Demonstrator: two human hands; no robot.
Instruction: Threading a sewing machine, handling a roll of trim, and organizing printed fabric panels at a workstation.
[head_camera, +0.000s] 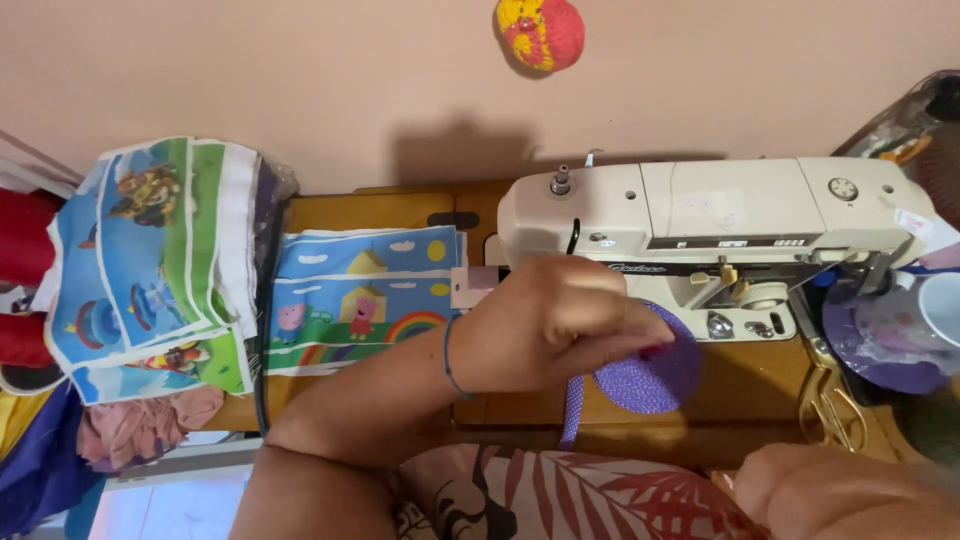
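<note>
My left hand (560, 325) is closed around a purple roll of ribbon tape (655, 370), held just in front of a cream sewing machine (720, 220). A loose strip of the purple tape (572, 410) hangs down from the roll towards my lap. My right hand (800, 485) is low at the bottom right, blurred, resting near the floral fabric on my lap (580, 495); I cannot tell whether it holds anything.
The machine stands on a wooden table (370, 212). Printed cartoon fabric panels lie flat on the table (360, 300) and in a stack at the left (160, 260). Gold scissors (835, 410) lie at the right. A red-and-yellow pincushion (540, 32) hangs on the wall.
</note>
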